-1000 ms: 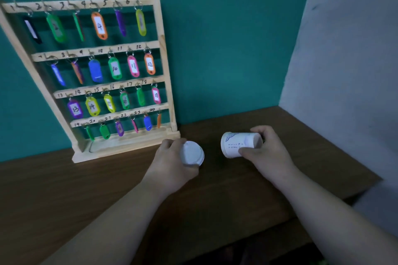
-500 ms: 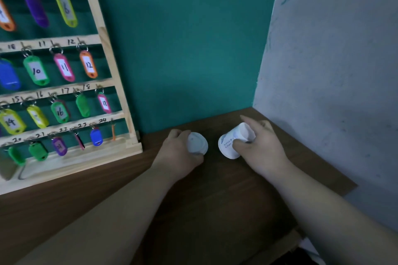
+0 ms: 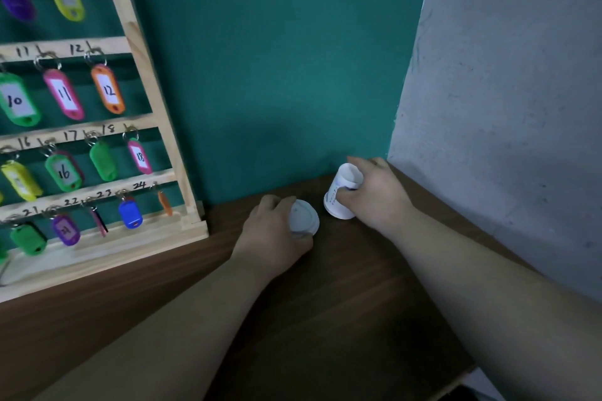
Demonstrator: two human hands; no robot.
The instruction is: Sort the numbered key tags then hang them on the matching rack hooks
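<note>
A wooden key rack point(image 3: 153, 98) leans against the teal wall at the left, its numbered hooks hung with coloured key tags such as the orange tag 12 point(image 3: 108, 89) and the pink tag 18 point(image 3: 140, 157). My left hand point(image 3: 273, 233) grips a white round lid point(image 3: 304, 217) on the brown table. My right hand point(image 3: 378, 195) grips a white paper cup point(image 3: 343, 194) that is tipped mouth-down onto the table near the back corner. Lid and cup sit a little apart.
The dark wooden table point(image 3: 342, 309) ends at a front edge near the lower right. A grey wall point(image 3: 508, 107) closes the right side and meets the teal wall point(image 3: 277, 58) just behind the cup.
The view has swung right and closer, so the rack slid left. Both hands moved toward the back corner, and the cup turned from lying on its side to mouth-down.
</note>
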